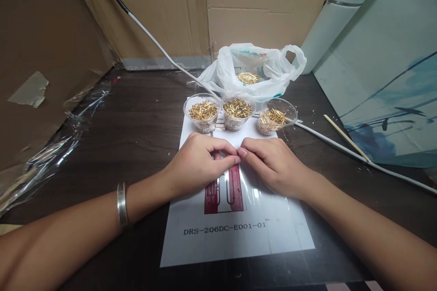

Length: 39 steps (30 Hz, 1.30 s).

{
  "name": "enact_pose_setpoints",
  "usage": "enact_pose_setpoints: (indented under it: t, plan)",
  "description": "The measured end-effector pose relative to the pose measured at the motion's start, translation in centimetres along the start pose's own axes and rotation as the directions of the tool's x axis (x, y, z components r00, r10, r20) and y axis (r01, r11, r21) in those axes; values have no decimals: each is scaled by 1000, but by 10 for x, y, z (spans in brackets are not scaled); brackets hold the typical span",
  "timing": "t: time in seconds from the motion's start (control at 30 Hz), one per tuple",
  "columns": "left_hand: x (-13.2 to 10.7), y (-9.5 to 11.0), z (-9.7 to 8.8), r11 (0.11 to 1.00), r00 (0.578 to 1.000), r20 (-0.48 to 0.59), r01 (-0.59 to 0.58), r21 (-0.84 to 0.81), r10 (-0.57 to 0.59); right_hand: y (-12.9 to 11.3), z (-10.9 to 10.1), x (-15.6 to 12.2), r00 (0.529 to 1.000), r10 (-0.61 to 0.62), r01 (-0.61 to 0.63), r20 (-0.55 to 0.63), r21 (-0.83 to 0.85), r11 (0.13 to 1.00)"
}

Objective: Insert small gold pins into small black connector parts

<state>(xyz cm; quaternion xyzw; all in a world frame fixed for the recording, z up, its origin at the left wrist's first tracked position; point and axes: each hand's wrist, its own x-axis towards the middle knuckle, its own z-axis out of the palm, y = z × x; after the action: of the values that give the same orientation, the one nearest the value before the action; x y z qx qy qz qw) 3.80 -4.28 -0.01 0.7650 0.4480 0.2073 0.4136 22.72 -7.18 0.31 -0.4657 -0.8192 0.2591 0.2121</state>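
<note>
My left hand and my right hand meet fingertip to fingertip over a white laminated sheet printed with a dark red diagram and the code DRS-206DC-E001-01. Both hands are curled into a pinch, and whatever sits between the fingertips is too small to make out. A silver bracelet circles my left wrist. Just beyond the hands stand three clear plastic cups of small gold pins: a left cup, a middle cup and a right cup, which is tilted.
A white plastic bag with more gold pins lies behind the cups. A white cable crosses the dark table. A thin wooden stick lies at the right. Cardboard walls stand at the left and back, a white appliance at the right.
</note>
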Motion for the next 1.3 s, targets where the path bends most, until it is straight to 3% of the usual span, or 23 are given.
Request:
enact_pose_setpoints:
  t: [0.27, 0.57, 1.3]
  plan:
    - [1, 1, 0, 1000, 1000, 3, 19, 19, -19, 7, 1, 3, 992, -121, 117, -41, -71, 991]
    - [2, 2, -1, 999, 1000, 21, 12, 42, -13, 8, -2, 5, 987, -163, 162, -2, -73, 984]
    - [2, 3, -3, 995, 999, 33, -9, 97, 6, 0, -10, 10, 987, -141, 153, 77, -182, 971]
